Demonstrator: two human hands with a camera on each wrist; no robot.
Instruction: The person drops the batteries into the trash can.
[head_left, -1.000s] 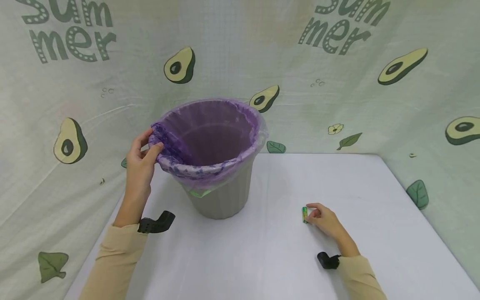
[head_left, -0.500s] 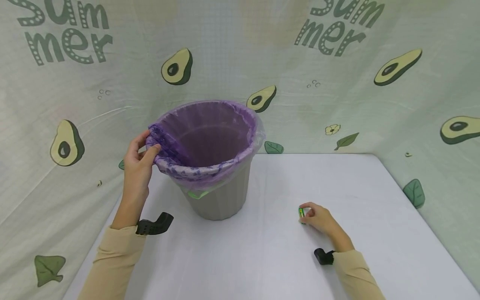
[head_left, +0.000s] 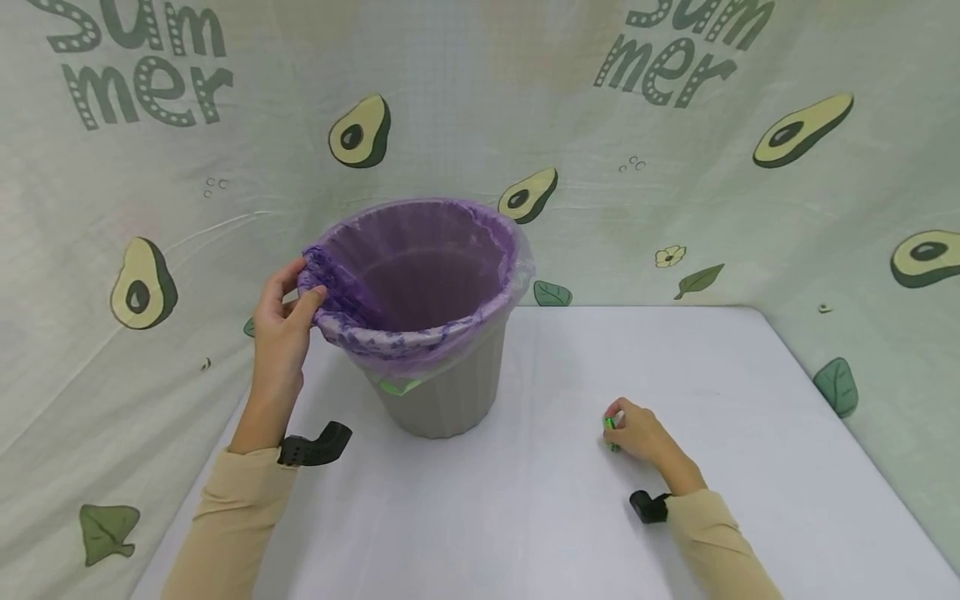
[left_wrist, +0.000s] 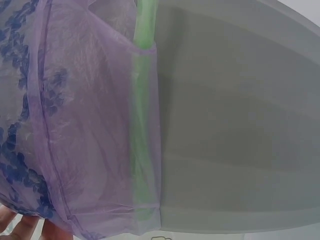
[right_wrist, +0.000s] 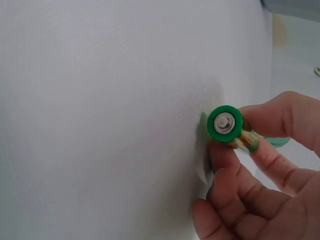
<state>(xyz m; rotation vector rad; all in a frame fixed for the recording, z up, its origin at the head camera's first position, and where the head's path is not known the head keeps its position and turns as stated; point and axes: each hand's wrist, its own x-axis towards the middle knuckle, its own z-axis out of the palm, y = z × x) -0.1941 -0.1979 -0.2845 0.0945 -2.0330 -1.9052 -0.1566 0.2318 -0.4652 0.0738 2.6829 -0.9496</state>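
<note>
A grey trash bin [head_left: 450, 387] stands at the back left of the table, lined with a purple trash bag [head_left: 405, 342] folded over its rim. My left hand [head_left: 281, 333] grips the bag-covered rim at its left side, thumb on the near side. In the left wrist view the bag [left_wrist: 95, 125] hangs over the bin's outer wall, with a green drawstring [left_wrist: 144, 100] inside its hem. Right of the bin, my right hand [head_left: 637, 433] pinches a green-and-gold battery [right_wrist: 226, 124] between thumb and fingers, close to the tabletop. Its metal terminal end faces the right wrist camera.
The white table [head_left: 465, 533] reaches back to a hanging curtain [head_left: 450, 83] printed with avocados and lettering. The curtain also runs along the left and right sides. Black camera mounts sit on the left wrist [head_left: 311, 446] and the right wrist [head_left: 648, 507].
My right fingers have closed around the battery and turned it slightly at about the same spot. The left hand and the bin have stayed in place.
</note>
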